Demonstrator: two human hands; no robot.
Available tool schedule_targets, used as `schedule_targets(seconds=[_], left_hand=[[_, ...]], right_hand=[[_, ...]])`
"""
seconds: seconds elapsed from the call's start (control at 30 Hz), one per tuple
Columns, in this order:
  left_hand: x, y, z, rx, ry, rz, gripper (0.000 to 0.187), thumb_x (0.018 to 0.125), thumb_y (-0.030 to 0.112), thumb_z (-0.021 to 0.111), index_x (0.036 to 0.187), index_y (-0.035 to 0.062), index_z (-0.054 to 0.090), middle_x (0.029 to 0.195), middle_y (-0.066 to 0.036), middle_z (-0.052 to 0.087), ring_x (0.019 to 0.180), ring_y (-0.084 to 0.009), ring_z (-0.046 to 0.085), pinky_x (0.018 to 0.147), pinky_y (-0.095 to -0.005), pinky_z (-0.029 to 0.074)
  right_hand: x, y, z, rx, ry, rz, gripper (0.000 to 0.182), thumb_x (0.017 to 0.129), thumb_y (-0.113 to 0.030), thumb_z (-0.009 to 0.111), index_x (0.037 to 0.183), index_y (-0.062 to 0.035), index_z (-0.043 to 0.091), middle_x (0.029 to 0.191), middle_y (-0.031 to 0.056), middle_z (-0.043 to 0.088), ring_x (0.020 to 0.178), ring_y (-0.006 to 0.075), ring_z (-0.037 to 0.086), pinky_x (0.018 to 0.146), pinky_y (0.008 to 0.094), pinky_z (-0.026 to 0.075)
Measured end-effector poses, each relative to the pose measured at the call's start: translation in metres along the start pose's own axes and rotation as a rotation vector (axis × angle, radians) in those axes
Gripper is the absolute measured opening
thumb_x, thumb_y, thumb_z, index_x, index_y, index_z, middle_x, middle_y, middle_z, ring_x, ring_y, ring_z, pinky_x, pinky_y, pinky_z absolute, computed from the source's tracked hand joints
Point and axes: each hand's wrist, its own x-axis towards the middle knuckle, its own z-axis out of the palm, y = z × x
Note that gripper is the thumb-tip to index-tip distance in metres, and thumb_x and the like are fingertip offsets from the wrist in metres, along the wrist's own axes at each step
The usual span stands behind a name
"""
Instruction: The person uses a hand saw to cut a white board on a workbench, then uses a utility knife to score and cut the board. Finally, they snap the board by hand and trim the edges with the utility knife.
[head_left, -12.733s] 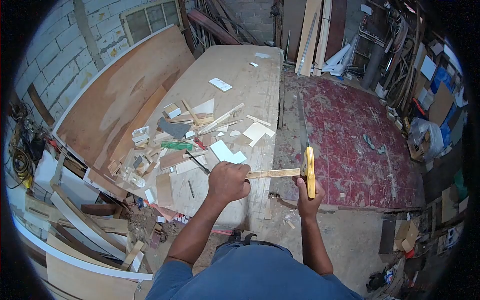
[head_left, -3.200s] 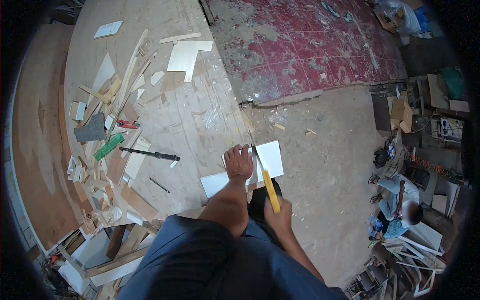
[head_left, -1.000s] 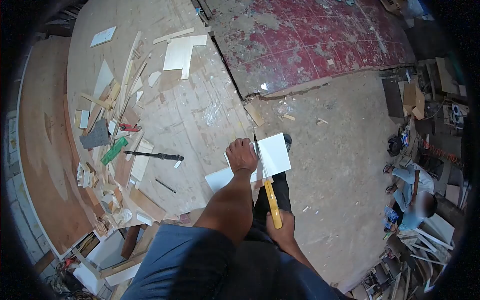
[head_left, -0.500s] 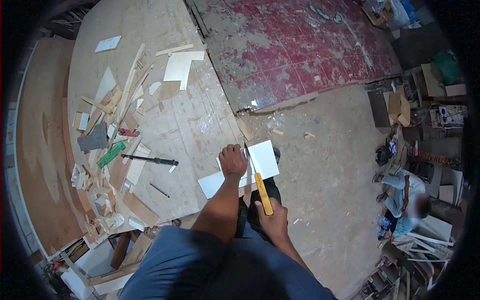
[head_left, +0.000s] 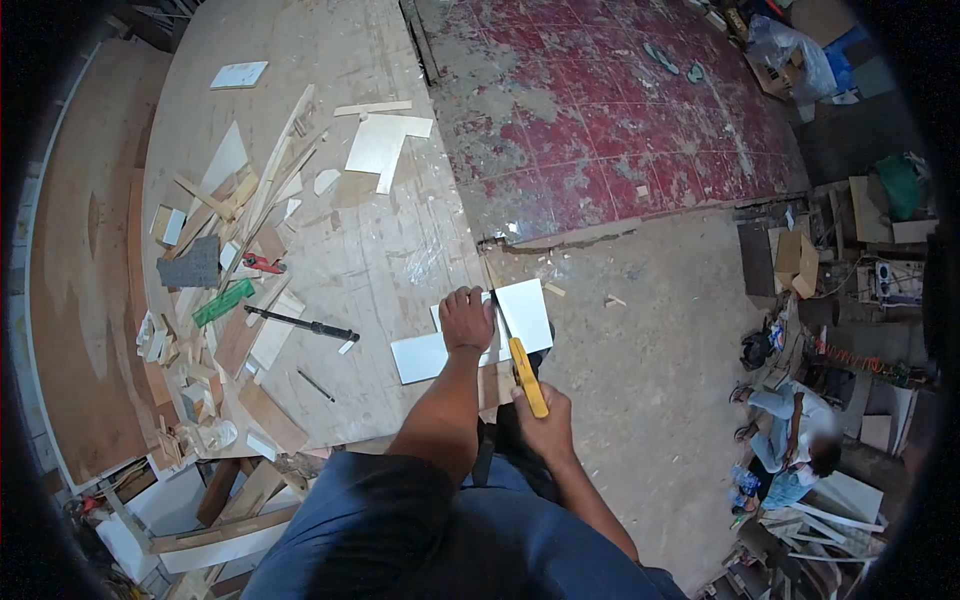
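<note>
My right hand (head_left: 546, 424) is wrapped round the yellow handle of a hand saw (head_left: 527, 377). Its narrow blade points away from me and lies along a line in a white board (head_left: 525, 312), whose right part juts past the table edge. My left hand (head_left: 467, 320) presses down on the board just left of the blade, its fingers bent over the surface and close together. Another white strip (head_left: 418, 358) lies under and left of that wrist. How deep the blade sits in the board cannot be made out.
Wood offcuts, a green piece (head_left: 223, 302), red-handled pliers (head_left: 264, 263), a black bar-like tool (head_left: 301, 323) and a pen (head_left: 316, 386) lie on the wooden table (head_left: 370, 260). A person (head_left: 800, 430) sits at the right among scrap. Red tiled floor (head_left: 600, 120) lies ahead.
The view has shifted slightly. My right hand and the saw have moved a little up the board, away from me. My left hand stays on the board.
</note>
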Motion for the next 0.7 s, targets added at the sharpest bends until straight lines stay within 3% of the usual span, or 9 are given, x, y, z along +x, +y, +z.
schedule_targets(seconds=[0.07,0.23,0.4,0.43,0.5,0.6,0.7], left_hand=[[0.004,0.001,0.003,-0.039,-0.07,-0.067,0.029,0.095,0.029,0.055,0.12,0.0135,0.06,0.122,-0.011,0.057,0.12,-0.0279,0.049,0.106,-0.0463,0.033],[0.007,0.003,0.001,-0.041,-0.117,-0.096,0.031,0.095,0.03,0.055,0.121,0.0143,0.059,0.123,-0.01,0.055,0.121,-0.0274,0.047,0.107,-0.0448,0.031],[0.005,0.001,-0.007,0.034,-0.129,-0.049,0.044,0.09,0.044,0.06,0.122,0.0134,0.059,0.124,-0.011,0.055,0.122,-0.0285,0.048,0.108,-0.0497,0.029],[0.006,-0.006,-0.008,0.041,-0.115,-0.047,0.044,0.09,0.044,0.06,0.122,0.0134,0.059,0.124,-0.011,0.055,0.122,-0.0285,0.048,0.108,-0.0497,0.029],[-0.001,-0.032,-0.007,-0.023,-0.012,0.017,0.05,0.086,0.045,0.064,0.122,0.0098,0.059,0.127,-0.014,0.055,0.124,-0.032,0.047,0.112,-0.0539,0.028],[0.007,-0.1,-0.023,0.127,0.052,-0.077,0.055,0.083,0.045,0.065,0.124,0.0081,0.06,0.13,-0.016,0.058,0.128,-0.0324,0.048,0.112,-0.0547,0.028],[0.019,-0.116,-0.047,0.175,0.168,-0.095,0.058,0.083,0.041,0.067,0.13,0.0086,0.056,0.145,-0.011,0.045,0.14,-0.0307,0.035,0.118,-0.0584,0.019]], right_hand=[[-0.004,0.007,-0.004,0.052,-0.044,0.036,0.025,0.094,-0.019,0.068,0.079,0.0002,0.061,0.062,0.0096,0.058,0.058,0.0141,0.055,0.056,0.035,0.045],[-0.007,0.01,-0.005,0.023,-0.091,0.067,0.025,0.093,-0.018,0.068,0.078,0.0007,0.061,0.064,0.0109,0.06,0.058,0.0137,0.056,0.056,0.035,0.046],[0.002,-0.013,-0.004,0.012,-0.093,0.066,0.028,0.094,-0.021,0.068,0.079,0.0018,0.062,0.063,0.014,0.061,0.058,0.0172,0.059,0.057,0.0364,0.047],[0.004,-0.013,-0.004,0.02,-0.093,0.052,0.028,0.094,-0.021,0.068,0.079,0.0018,0.062,0.063,0.014,0.061,0.058,0.0172,0.059,0.057,0.0364,0.047],[0.001,-0.008,-0.004,0.031,-0.099,0.038,0.026,0.094,-0.018,0.067,0.077,0.0002,0.058,0.063,0.0025,0.054,0.061,0.01,0.049,0.056,0.0328,0.042],[-0.002,-0.017,-0.005,0.038,-0.108,0.053,0.026,0.094,-0.018,0.068,0.078,0.0002,0.059,0.064,0.0033,0.055,0.062,0.01,0.05,0.057,0.0327,0.043],[-0.004,-0.014,0.002,0.067,-0.099,0.042,0.024,0.094,-0.02,0.069,0.084,0.0005,0.062,0.066,0.0038,0.058,0.062,0.0111,0.051,0.059,0.0324,0.044]])
